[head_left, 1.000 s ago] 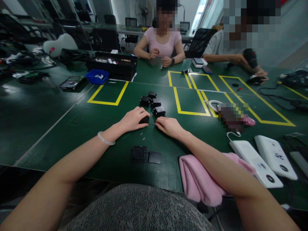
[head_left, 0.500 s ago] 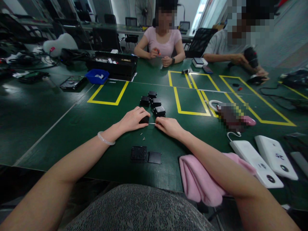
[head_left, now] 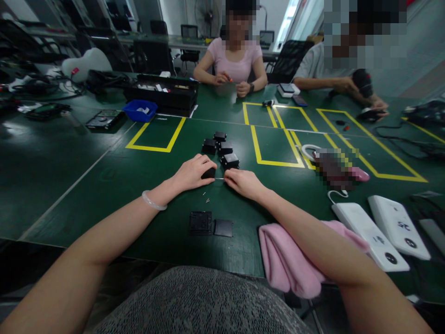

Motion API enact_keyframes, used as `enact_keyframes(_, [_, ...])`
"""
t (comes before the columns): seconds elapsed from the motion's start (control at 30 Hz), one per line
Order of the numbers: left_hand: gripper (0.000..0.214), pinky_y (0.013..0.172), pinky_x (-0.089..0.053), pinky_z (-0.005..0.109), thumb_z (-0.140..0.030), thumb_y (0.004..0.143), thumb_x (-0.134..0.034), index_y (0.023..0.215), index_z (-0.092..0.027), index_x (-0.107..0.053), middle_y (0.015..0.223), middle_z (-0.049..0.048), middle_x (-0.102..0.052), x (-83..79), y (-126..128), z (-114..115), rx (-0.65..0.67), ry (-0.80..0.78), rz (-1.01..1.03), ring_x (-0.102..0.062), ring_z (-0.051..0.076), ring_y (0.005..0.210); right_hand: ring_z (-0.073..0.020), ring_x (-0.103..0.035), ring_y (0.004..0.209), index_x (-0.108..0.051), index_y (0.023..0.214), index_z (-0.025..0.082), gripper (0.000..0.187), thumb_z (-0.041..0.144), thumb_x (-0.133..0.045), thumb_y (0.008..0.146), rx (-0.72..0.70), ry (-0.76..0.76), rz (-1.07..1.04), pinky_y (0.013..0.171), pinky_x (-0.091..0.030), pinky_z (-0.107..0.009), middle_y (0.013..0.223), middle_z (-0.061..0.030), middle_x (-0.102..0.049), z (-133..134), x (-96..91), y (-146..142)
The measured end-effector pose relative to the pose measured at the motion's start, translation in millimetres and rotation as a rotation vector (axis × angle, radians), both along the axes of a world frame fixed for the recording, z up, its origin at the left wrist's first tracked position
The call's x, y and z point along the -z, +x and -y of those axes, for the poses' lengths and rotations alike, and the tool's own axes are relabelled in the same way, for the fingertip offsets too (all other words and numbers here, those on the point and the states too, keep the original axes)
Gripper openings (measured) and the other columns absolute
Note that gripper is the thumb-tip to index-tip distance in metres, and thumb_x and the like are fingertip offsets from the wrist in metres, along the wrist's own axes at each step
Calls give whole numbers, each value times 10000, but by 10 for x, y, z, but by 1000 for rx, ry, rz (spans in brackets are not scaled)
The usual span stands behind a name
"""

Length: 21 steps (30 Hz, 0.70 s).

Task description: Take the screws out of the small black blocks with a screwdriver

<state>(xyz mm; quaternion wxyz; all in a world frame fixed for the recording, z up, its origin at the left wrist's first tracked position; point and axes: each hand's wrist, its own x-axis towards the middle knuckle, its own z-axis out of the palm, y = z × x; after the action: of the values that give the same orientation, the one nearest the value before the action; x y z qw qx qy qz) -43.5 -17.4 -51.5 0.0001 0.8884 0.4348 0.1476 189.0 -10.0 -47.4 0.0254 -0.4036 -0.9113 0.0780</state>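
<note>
My left hand (head_left: pixel 195 172) is closed around a small black box (head_left: pixel 209 173) and keeps it on the green table. My right hand (head_left: pixel 245 182) pinches a screwdriver, its handle hidden by the fingers. The thin metal shaft (head_left: pixel 219 178) of the screwdriver points left and meets the side of the box; the exact contact point is too small to see. Several similar black boxes (head_left: pixel 225 148) stand just beyond my hands. Closer to me lie a few tiny screws (head_left: pixel 207 200), an open black housing part (head_left: pixel 200 223) and a flat black cover (head_left: pixel 223 228).
A pink cloth (head_left: pixel 288 260) lies under my right forearm, beside two white power banks (head_left: pixel 371 236). A blue bin (head_left: pixel 140 111) and a black toolbox (head_left: pixel 163 99) stand at the back left. Two people sit across the table, one holding a power drill (head_left: pixel 362 82).
My hands, the black box and the screwdriver stay almost in the same place. Across the table, the hands of the person in pink have shifted slightly.
</note>
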Motion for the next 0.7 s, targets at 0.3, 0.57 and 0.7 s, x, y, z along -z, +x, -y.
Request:
enact_keyframes(0.3, [280, 805, -535, 354, -306, 901, -666, 1165, -221, -629, 1137, 84, -638, 7, 10, 5, -9, 11, 21, -564, 268, 1089, -197, -640, 892, -659, 1025, 178, 233, 235, -433, 1016, -29, -40, -42, 705, -356, -279, 1052, -88, -723, -39, -18, 45])
enact_keyframes(0.57, [274, 834, -537, 374, -295, 894, -674, 1154, -214, -641, 1126, 85, -640, 6, 24, 17, -23, 5, 29, -563, 272, 1085, -199, -640, 882, -671, 1014, 164, 213, 202, -467, 967, -10, -54, -28, 715, -369, -283, 1046, -95, -725, -46, -37, 55])
enact_keyframes(0.7, [267, 821, -539, 365, -296, 898, -668, 1153, -221, -635, 1129, 79, -643, 13, 18, 12, -18, 14, 37, -566, 265, 1081, -200, -641, 894, -673, 1028, 160, 228, 201, -455, 976, -7, -42, -30, 715, -371, -283, 1071, -98, -719, -52, -25, 47])
